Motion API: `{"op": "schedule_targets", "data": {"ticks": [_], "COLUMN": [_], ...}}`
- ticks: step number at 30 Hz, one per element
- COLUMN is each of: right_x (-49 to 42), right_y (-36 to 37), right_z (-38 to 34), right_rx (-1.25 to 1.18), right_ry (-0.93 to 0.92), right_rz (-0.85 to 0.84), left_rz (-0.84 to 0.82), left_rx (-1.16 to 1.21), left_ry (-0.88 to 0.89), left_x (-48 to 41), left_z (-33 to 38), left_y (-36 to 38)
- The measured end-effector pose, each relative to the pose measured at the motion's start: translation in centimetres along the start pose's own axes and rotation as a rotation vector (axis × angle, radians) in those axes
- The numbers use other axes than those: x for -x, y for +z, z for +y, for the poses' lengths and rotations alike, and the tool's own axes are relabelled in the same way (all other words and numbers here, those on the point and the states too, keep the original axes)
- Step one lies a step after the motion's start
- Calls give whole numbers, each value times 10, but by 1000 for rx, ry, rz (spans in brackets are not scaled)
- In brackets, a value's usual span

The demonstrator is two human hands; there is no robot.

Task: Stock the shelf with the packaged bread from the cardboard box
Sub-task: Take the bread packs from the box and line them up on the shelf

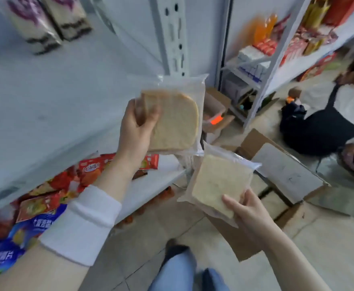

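Note:
My left hand (135, 127) grips a clear-wrapped pack of sliced bread (176, 120), raised in front of the white shelf (52, 97). Lower and to the right, my right hand (249, 215) holds a second bread pack (218, 183) by its near corner, thumb on top. Both packs hang in the air, apart from the shelf board. Under the right-hand pack stands the open cardboard box (287, 173), with more wrapped bread visible inside it.
Two purple-printed packs (46, 24) stand at the back of the shelf. Red and blue snack bags (44, 202) fill the shelf below. A person in a dark apron (329, 122) crouches at right by another rack (276, 55). Small cardboard boxes (216, 114) sit on the floor.

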State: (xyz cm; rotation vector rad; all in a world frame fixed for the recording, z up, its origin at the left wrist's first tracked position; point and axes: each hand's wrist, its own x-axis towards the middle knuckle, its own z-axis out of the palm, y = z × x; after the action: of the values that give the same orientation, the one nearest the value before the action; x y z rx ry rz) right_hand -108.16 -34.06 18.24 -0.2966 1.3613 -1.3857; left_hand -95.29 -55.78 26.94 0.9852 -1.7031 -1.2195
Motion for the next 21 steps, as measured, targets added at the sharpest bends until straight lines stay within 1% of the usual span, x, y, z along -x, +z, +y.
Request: {"op": "schedule_targets", "data": {"ticks": [2, 5, 8, 11, 13, 16, 21], "right_x": [8, -3, -34, -79, -110, -156, -237], "right_y": [57, 137, 219, 302, 352, 413, 499], "right_z": [-27, -63, -87, -98, -100, -109, -135], "right_rx": [67, 180, 279, 392, 462, 508, 522], "right_ry": [-82, -237, -350, -407, -421, -423, -514], "right_rz": [-108, -172, -178, -163, -158, -150, -129], "left_rz": [109, 292, 469, 615, 659, 675, 720], "left_rx": [22, 68, 46, 3, -35, -31, -35], "left_ry": [43, 84, 96, 42, 1, -32, -12], "left_x": [-2, -12, -24, -41, -59, -99, -178], "left_z": [29, 48, 42, 14, -11, -41, -74], "left_y": [-65, -162, -256, -335, -372, -404, -443]}}
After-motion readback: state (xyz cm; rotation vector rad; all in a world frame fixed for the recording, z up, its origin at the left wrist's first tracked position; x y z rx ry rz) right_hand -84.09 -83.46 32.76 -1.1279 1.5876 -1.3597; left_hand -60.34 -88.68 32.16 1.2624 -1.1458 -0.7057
